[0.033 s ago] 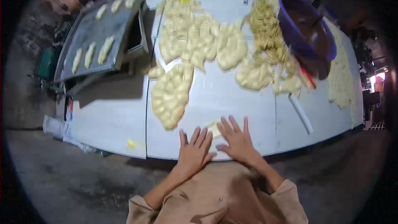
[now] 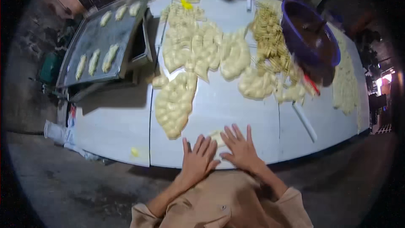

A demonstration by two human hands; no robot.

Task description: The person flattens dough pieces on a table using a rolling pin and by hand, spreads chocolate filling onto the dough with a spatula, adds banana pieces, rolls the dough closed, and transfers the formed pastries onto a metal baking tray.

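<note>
A small flat piece of pale dough lies near the front edge of the white table, partly hidden by my hands. My left hand is palm down at its left side, with fingers stretched out and spread. My right hand lies flat at its right, fingers also apart, the fingertips at the dough. Beyond my left hand rests a large cluster of smooth dough lumps. Farther back are more dough clusters and a rounder one to the right.
At left, a metal tray holds several shaped dough pieces. A purple tub with brown contents stands at right, beside a heap of brownish strips. Nearer lie a red-handled tool and a white rod. A yellow smear marks the front left.
The table and everything on it appear slightly lower in the picture. Both hands keep their places beside the small dough piece.
</note>
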